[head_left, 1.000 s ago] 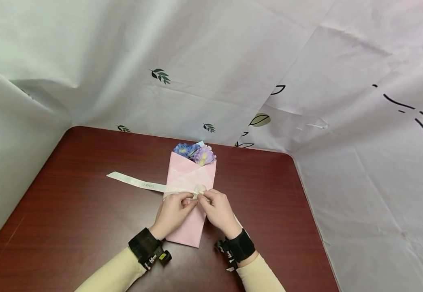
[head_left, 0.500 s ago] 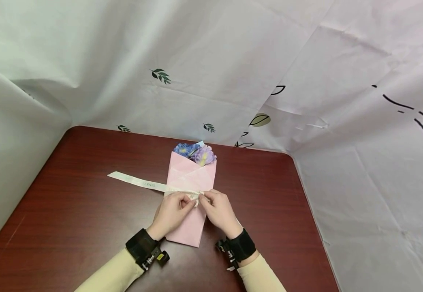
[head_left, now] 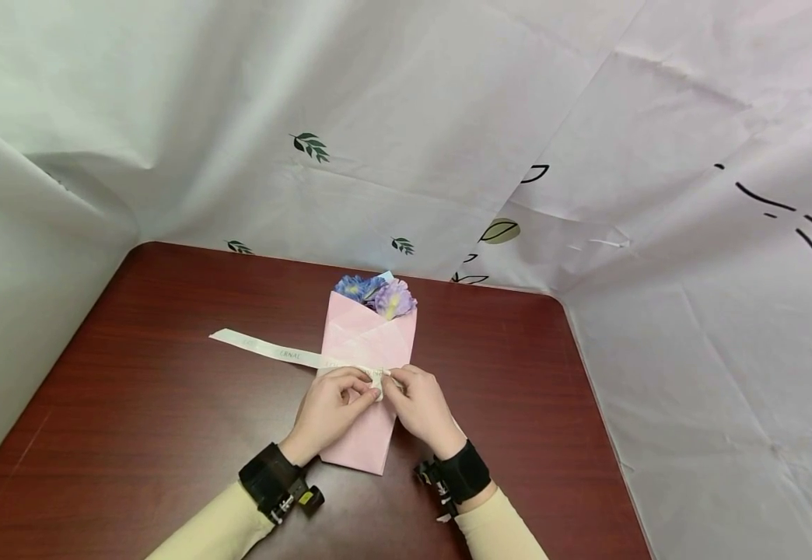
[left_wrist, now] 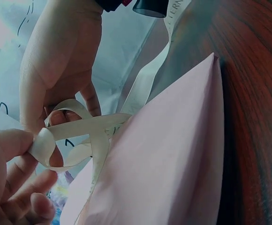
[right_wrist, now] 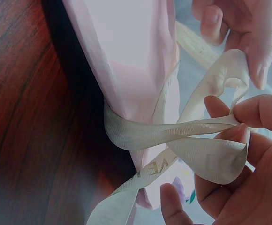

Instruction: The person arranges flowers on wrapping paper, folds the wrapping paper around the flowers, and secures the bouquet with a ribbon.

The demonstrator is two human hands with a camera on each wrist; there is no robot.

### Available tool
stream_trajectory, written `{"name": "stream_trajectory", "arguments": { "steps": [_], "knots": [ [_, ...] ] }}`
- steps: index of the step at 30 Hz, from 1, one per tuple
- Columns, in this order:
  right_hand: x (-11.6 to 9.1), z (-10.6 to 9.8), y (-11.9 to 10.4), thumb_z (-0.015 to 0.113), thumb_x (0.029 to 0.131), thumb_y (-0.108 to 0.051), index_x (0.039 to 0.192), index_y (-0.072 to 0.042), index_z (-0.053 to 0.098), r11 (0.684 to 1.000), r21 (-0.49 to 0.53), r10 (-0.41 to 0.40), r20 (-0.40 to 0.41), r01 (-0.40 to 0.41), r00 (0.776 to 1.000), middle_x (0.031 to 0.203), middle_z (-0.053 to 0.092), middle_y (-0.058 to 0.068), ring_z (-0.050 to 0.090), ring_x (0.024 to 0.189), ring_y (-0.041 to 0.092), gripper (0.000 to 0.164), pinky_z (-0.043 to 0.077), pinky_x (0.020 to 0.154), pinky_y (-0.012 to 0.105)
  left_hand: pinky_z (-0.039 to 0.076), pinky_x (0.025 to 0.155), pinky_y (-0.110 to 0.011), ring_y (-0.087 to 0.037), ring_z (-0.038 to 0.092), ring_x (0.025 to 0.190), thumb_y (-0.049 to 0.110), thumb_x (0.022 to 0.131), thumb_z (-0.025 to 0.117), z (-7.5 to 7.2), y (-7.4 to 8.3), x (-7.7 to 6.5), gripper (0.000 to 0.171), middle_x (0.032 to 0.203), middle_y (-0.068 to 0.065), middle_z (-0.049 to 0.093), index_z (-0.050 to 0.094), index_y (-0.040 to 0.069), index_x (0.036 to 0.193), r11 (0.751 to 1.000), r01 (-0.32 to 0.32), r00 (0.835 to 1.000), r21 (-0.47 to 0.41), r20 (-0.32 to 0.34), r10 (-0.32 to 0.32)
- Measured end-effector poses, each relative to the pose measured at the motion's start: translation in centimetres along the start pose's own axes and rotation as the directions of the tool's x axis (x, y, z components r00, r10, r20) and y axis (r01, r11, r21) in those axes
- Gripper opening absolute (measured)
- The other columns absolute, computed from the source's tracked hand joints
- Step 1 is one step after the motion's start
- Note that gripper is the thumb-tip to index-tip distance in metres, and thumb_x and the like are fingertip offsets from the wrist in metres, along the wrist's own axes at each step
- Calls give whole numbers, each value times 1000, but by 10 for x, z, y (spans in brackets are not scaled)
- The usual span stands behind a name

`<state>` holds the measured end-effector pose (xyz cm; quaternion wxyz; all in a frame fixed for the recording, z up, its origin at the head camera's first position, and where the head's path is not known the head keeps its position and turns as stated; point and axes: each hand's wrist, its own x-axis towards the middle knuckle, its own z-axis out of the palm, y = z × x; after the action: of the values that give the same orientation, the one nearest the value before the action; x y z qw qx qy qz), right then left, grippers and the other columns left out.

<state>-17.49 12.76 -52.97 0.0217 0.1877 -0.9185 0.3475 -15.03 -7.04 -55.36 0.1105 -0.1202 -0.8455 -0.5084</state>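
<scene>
A pink paper-wrapped bouquet (head_left: pixel 367 342) lies on the dark red table, with blue (head_left: pixel 357 288) and lilac flowers (head_left: pixel 393 299) showing at its far end. A cream printed ribbon (head_left: pixel 283 354) runs around its middle, one tail stretching left over the table. My left hand (head_left: pixel 332 404) pinches a ribbon loop between thumb and fingers, seen closely in the left wrist view. Beside it, my right hand (head_left: pixel 420 404) pinches the gathered ribbon (right_wrist: pixel 206 129) between thumb and index finger, with a second loop (right_wrist: pixel 220 159) hanging against its fingers. Both hands are over the wrapper's front.
The brown-red table (head_left: pixel 168 404) extends around the bouquet. White cloth walls (head_left: pixel 378 179) with printed leaves rise behind and at both sides. Black straps with small cameras sit on both wrists.
The ribbon loop that stood above the fingertips has come down between the hands. My left hand has shifted slightly; the right hand stays nearly in place. The bouquet has barely moved.
</scene>
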Motion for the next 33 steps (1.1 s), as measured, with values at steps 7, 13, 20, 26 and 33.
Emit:
{"name": "stream_trajectory", "arguments": {
  "steps": [7, 13, 20, 26, 33],
  "knots": [
    [-1, 2, 1, 65, 111, -17, 102, -11, 84, 1000, -9, -16, 6, 16, 1000, 85, 65, -4, 51, 69, 8, 21, 47, 68, 28, 47, 66, -24, -6, 60, 72, 17, 93, 93, 1, -1, -4, 12, 101, 5, 82, 86, 18, 84, 998, -43, 998, -56, -44, 40],
    [0, 3, 1, 66, 111, -17, 111, -7, 86, 999, -15, -28, -2, 28, 1000, 89, 71, -1, 53, 71, 9, 22, 49, 71, 29, 46, 69, -28, -9, 56, 72, 18, 94, 92, -1, -1, -4, 11, 74, 17, 64, 84, 20, 87, 997, -2, 1000, -76, -22, 0],
    [1, 3, 1, 65, 112, -17, 104, -11, 84, 999, -19, -37, 8, 37, 999, 82, 61, -5, 49, 68, 8, 21, 45, 66, 28, 47, 64, -22, -4, 61, 70, 7, 92, 92, -1, -4, -4, 16, 85, 11, 76, 81, 11, 103, 979, 47, 995, -200, 101, -27],
    [2, 3, 2, 64, 113, -16, 103, -11, 83, 999, -22, -30, -1, 30, 1000, 82, 59, -5, 47, 67, 8, 21, 44, 65, 27, 47, 67, -26, -7, 57, 73, 0, 93, 88, -2, -10, -7, 31, 85, 11, 72, 75, 5, 121, 966, 6, 992, -260, 124, 27],
    [2, 2, 2, 63, 114, -15, 107, -9, 83, 999, -36, -31, 10, 31, 999, 88, 66, -2, 56, 73, 11, 21, 50, 69, 29, 46, 72, -28, -6, 57, 79, 10, 110, 71, 1, -21, -11, 28, 89, 10, 66, 64, 8, 138, 947, -189, 977, -260, 50, 209]
  ]
}}
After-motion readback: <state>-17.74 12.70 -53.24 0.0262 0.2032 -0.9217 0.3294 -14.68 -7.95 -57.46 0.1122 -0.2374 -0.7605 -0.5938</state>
